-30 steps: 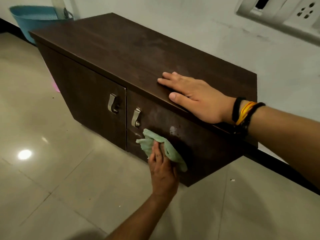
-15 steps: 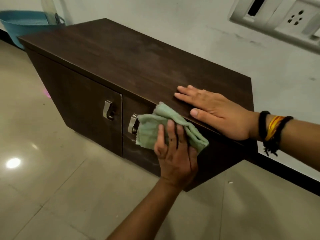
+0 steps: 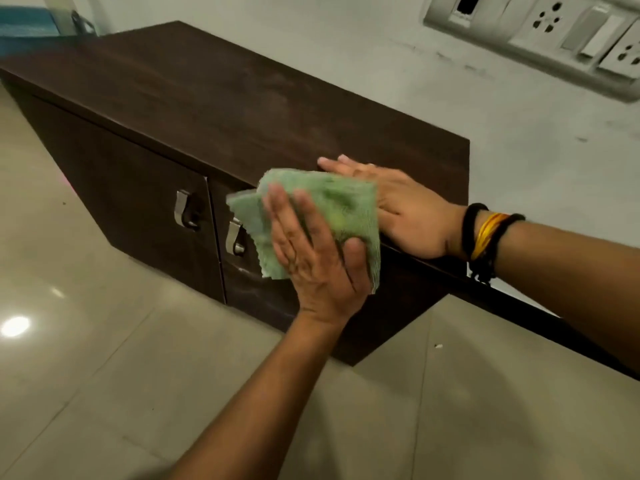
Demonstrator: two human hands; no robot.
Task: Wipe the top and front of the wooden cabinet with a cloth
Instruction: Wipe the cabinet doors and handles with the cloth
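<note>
Left hand (image 3: 317, 261): nearest; fingers straight and flat over the cloth, thumb curled round its right edge, holding it up at the cabinet's front top edge.
Cloth (image 3: 332, 209): green, crumpled; overlaps the right hand's thumb side.
Right hand (image 3: 398, 202): flat, fingers straight, palm down on the cabinet top near its right end; holds nothing.
Wristbands (image 3: 485, 237): black and yellow, right wrist.
Wooden cabinet (image 3: 207, 98): dark brown, on tiled floor, against the wall.
Door handles (image 3: 185, 213): two, metal, left of the cloth.
Socket panel (image 3: 554, 26): far right wall.
</note>
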